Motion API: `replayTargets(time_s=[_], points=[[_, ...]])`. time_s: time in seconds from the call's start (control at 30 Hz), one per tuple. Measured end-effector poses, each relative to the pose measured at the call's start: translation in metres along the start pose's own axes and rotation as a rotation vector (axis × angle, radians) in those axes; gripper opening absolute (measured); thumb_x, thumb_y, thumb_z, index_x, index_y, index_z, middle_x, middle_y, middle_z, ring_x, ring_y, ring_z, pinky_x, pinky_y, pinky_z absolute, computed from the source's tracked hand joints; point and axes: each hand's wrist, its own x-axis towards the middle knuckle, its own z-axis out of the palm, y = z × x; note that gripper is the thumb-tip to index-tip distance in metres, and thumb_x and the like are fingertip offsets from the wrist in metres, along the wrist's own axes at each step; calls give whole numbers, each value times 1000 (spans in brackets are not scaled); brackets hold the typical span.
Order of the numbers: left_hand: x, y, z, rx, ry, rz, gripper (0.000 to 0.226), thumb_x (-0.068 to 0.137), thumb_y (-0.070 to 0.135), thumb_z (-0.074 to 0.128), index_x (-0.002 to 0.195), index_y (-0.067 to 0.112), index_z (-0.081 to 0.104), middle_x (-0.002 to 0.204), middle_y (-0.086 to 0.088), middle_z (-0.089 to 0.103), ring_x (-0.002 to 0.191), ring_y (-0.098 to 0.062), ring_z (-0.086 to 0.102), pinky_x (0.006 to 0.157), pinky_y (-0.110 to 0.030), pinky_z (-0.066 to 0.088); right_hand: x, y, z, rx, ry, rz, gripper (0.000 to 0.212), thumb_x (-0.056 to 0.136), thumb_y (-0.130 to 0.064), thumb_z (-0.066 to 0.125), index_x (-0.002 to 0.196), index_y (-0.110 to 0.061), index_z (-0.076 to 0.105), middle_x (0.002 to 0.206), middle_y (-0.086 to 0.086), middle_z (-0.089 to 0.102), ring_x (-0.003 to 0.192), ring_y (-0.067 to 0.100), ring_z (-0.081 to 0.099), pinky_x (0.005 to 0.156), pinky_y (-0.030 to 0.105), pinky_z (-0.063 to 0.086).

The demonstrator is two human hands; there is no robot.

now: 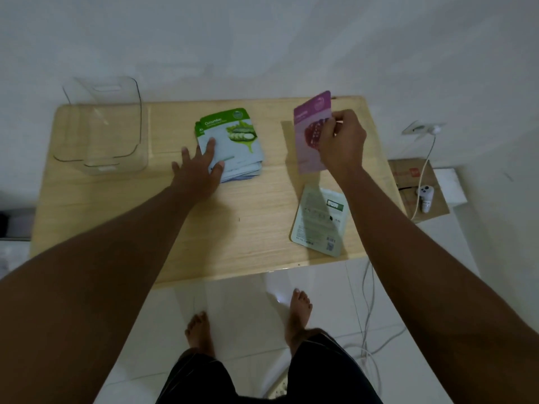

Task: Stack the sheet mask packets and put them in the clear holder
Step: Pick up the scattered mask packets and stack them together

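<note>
A pile of sheet mask packets (236, 141), topped by a green cucumber one, lies in the middle of the wooden table (239, 228). My left hand (201, 167) rests flat on the pile's near left corner, fingers spread. My right hand (342, 144) pinches a purple packet (309, 132) and holds it upright above the table's right side. Another packet (320, 220) lies face down near the front right edge. The clear holder (102, 126) stands at the table's back left corner, with nothing inside.
A cardboard sheet (420, 188) with a small white device (426, 196) lies on the floor to the right. White cables (369, 301) trail down past the table's right edge. My bare feet (297, 313) stand on white tiles in front.
</note>
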Motion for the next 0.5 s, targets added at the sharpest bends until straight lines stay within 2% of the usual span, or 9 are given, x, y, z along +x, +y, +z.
replayTargets(time_s=[0.1,0.2,0.3,0.43,0.5], points=[[-1,0,0,9,-3,0,64,98,47,28,154,28,3,160,-16,19,146,-46,5,112,-66,9,4,-21,29,82,-44,34,22,95,-14,49,105,-2,64,103,15,71,93,25,65,68,15,34],[-1,-1,0,4,-8,12,64,98,47,29,154,28,3,160,-16,18,146,-46,5,112,-66,9,2,-41,63,192,-113,89,21,93,-12,51,104,-2,66,104,15,71,98,26,65,81,25,44],[0,-6,1,-9,-32,41,66,98,47,29,154,26,0,161,-15,15,146,-46,2,113,-66,7,0,-56,96,217,-209,121,22,94,-12,52,107,-3,67,107,13,71,102,27,65,87,30,48],[1,-11,0,-47,-74,52,65,100,40,29,154,22,-4,163,-12,8,147,-45,-5,114,-65,3,-9,-63,118,136,-339,-22,24,93,-10,50,111,-7,66,106,10,73,99,25,68,86,26,48],[2,-11,-1,-79,-84,51,64,101,36,28,154,23,-6,163,-10,4,147,-42,-8,115,-63,0,-16,-60,122,64,-421,-180,29,93,-11,46,116,-7,63,112,14,69,105,30,66,89,32,51]])
